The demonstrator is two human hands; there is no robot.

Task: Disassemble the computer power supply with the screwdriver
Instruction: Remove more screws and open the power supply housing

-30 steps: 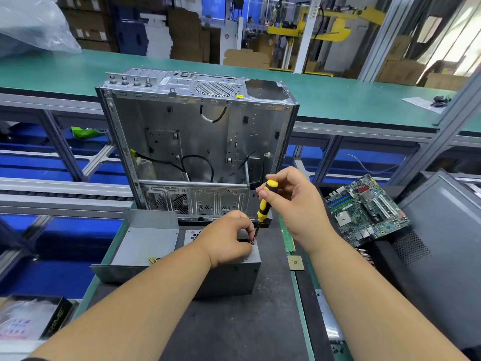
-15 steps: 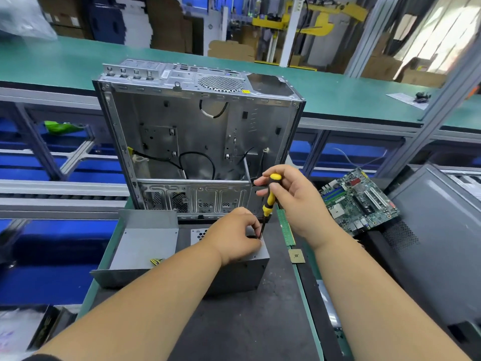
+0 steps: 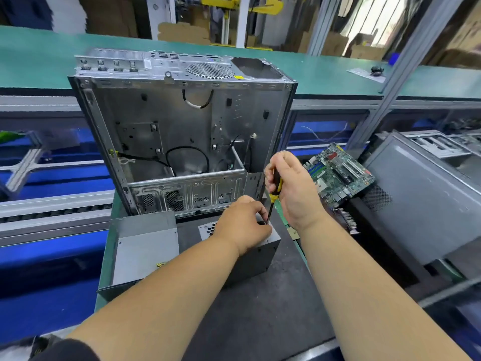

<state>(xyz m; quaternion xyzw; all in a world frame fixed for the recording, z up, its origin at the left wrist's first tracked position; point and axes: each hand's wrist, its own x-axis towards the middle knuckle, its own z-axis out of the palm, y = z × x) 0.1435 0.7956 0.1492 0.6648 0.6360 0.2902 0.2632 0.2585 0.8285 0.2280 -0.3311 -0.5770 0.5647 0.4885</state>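
A grey metal power supply (image 3: 263,252) stands on the dark mat (image 3: 260,313) in front of an empty computer case. My left hand (image 3: 242,225) rests on its top with fingers curled at the far right corner, around the screwdriver's tip. My right hand (image 3: 291,188) grips the yellow and black screwdriver (image 3: 274,192), held nearly upright with its shaft pointing down at that corner. The screw itself is hidden by my fingers.
The open metal case (image 3: 182,131) stands upright just behind the power supply. A grey sheet-metal cover (image 3: 143,246) lies to the left. A green motherboard (image 3: 338,175) and a grey side panel (image 3: 421,199) lie to the right. A green bench (image 3: 338,71) runs behind.
The view has moved closer and tilted a little. Both hands stay at the power supply's far right corner, with the screwdriver still upright on it.
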